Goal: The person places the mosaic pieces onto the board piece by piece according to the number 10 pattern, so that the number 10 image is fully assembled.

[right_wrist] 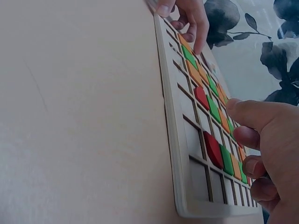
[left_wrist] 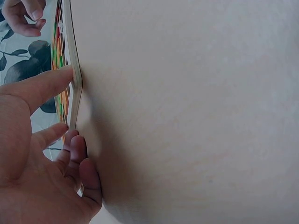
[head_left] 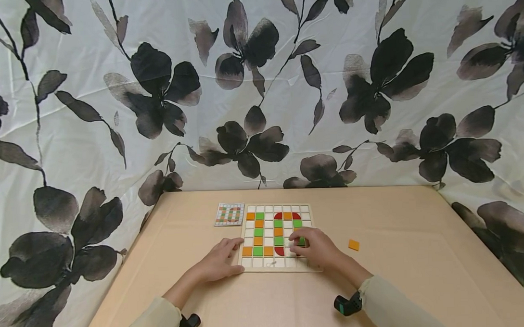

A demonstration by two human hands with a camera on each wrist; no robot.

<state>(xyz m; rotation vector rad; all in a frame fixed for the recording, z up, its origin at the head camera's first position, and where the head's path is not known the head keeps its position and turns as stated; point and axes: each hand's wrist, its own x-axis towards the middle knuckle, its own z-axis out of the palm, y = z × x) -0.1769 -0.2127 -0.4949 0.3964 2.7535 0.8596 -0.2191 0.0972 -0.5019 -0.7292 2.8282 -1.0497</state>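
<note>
A square grid board (head_left: 270,263) with a pale frame lies on the table, holding green, orange and red tiles in several cells. Along its left edge and near corner rests my left hand (head_left: 219,261), fingers spread; the left wrist view shows a straight thumb (left_wrist: 53,84) touching the frame. Over the board's right part hovers my right hand (head_left: 319,248), its fingers loosely bent. No tile shows between those fingers in the right wrist view, where a red tile (right_wrist: 213,149) sits at the near end of a column. My right hand hides part of that column in the head view.
A loose orange tile (head_left: 353,245) lies on the table to the right of the board. A small printed card (head_left: 229,214) with a coloured grid lies at the board's far left corner. Behind the table (head_left: 389,207) hangs a flowered cloth (head_left: 313,147).
</note>
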